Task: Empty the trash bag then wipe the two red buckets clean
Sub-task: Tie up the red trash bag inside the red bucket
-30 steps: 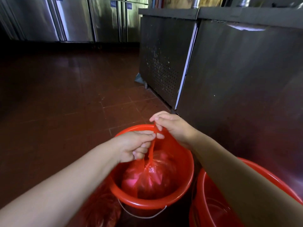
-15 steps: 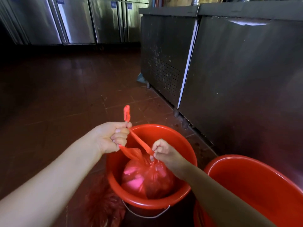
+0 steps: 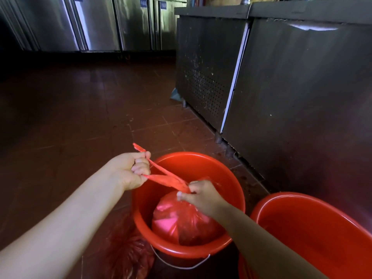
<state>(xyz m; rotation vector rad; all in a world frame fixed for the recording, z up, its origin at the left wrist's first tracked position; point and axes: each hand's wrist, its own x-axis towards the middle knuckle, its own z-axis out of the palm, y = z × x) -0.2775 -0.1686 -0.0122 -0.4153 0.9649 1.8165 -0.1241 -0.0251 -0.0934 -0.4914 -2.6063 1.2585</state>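
Trash bag point(image 3: 187, 220), thin, soft, seemingly part-full, sits in the left red bucket point(image 3: 231, 190): your left hand point(image 3: 130, 170) grips its twisted ties, your right hand point(image 3: 198, 195) pinches the neck, where you should lift, supporting the film against tearing.

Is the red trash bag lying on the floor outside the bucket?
No. The trash bag sits inside the left bucket, while the left hand and right hand grip its handles.
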